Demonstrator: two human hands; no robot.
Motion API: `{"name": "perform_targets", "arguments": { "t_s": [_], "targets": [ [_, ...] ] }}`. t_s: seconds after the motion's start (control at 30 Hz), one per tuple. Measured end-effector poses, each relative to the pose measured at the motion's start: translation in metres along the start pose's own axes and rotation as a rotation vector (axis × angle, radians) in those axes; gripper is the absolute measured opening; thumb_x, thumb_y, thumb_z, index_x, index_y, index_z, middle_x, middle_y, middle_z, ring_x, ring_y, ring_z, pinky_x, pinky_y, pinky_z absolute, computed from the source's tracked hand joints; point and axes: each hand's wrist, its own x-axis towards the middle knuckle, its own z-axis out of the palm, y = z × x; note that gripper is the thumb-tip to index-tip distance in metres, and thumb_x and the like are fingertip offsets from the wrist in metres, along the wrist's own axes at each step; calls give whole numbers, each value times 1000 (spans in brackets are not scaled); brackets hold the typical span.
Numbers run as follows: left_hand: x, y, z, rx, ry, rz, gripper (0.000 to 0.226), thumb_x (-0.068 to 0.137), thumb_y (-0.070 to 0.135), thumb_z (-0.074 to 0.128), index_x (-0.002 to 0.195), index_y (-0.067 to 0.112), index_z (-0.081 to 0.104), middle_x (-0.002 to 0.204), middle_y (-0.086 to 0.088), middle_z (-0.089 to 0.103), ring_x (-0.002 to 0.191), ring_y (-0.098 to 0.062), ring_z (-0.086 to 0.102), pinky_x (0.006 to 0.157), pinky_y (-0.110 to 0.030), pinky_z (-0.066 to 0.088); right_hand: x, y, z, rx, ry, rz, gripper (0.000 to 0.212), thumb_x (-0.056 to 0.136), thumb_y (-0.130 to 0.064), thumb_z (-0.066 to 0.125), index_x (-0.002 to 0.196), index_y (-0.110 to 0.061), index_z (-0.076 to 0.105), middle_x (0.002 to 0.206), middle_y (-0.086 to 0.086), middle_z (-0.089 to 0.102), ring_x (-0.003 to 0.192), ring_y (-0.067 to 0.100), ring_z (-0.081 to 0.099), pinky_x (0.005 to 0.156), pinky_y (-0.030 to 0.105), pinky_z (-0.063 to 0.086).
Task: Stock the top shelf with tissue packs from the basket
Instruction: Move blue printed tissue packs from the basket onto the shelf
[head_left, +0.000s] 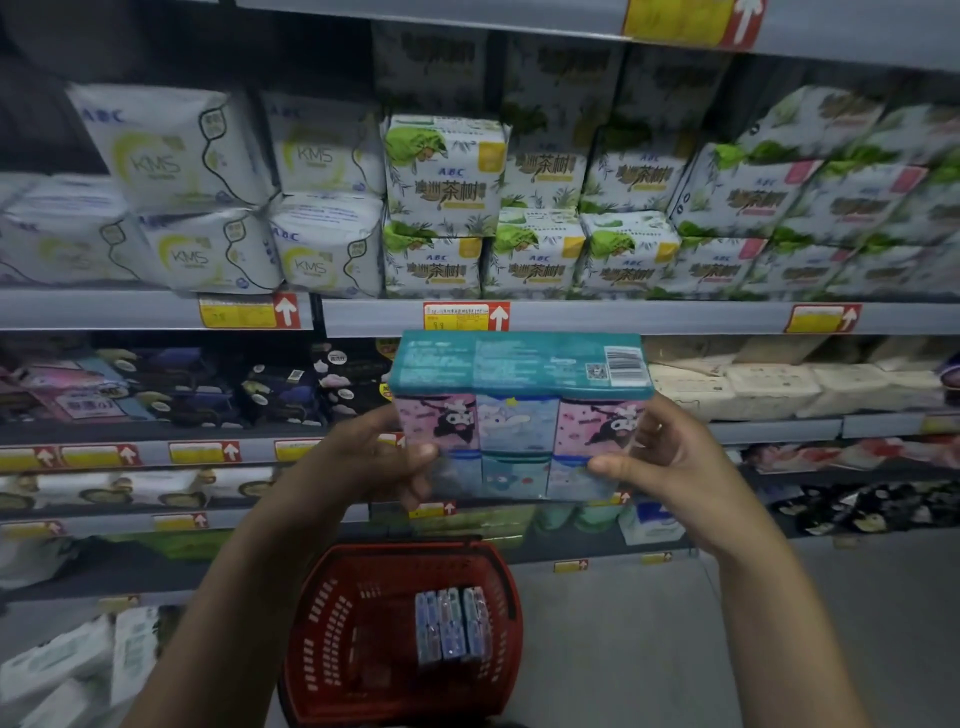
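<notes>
I hold a tissue pack (519, 415) with a teal top and pink and blue cartoon panels at chest height in front of the shelves. My left hand (374, 457) grips its left side and my right hand (660, 457) grips its right side, thumbs on the front face. Below, on the floor, stands a red basket (332, 623) with another tissue pack (452, 629) lying inside it. The top shelf (467, 15) shows only as a grey edge at the top of the view; what stands on it is hidden.
The shelf (623, 317) just above the held pack is full of white and green ABC packs (441, 171) and KMS packs (171, 145). Lower shelves hold dark and beige packs. Grey floor lies to the right of the basket.
</notes>
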Motion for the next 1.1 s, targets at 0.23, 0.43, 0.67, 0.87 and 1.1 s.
{"name": "perform_targets", "arguments": {
  "t_s": [0.23, 0.43, 0.67, 0.87, 1.1],
  "targets": [
    [-3, -1, -6, -179, -172, -56, 102, 41, 47, 94, 127, 14, 51, 111, -16, 71, 100, -31, 69, 78, -31, 57, -2, -7, -5, -102, -4, -118, 59, 65, -16, 82, 113, -39, 59, 119, -18, 63, 114, 2, 58, 94, 21, 49],
    [-11, 21, 18, -446, -234, -4, 85, 49, 27, 96, 119, 12, 51, 147, -23, 40, 111, -19, 65, 84, -35, 56, -5, -6, -5, -339, 39, -247, 81, 73, 1, 77, 117, -60, 48, 138, -36, 40, 127, -13, 40, 97, 8, 38],
    [-7, 2, 1, -529, -218, -34, 115, 26, 68, 87, 131, 35, 52, 130, 4, 63, 117, -30, 61, 80, -52, 56, -5, 5, 0, -644, 152, -368, 87, 69, -4, 82, 134, -43, 39, 145, -37, 25, 135, -10, 27, 104, 4, 23],
    [16, 5, 5, -506, 84, -195, 69, 56, 38, 77, 117, 15, 53, 122, -14, 63, 83, -29, 69, 61, -38, 57, -4, 9, 9, -748, 317, -363, 98, 69, 0, 81, 138, -44, 26, 143, -40, 13, 131, -21, 15, 110, 29, 26],
    [-6, 9, 17, -539, 5, 2, 35, 81, 5, 50, 108, 28, 50, 88, 1, 76, 75, -25, 72, 54, -36, 58, -2, 20, 18, -240, 437, -255, 63, 83, -22, 64, 126, -61, 39, 130, -42, 42, 125, -1, 47, 103, 33, 43]
  ]
}}
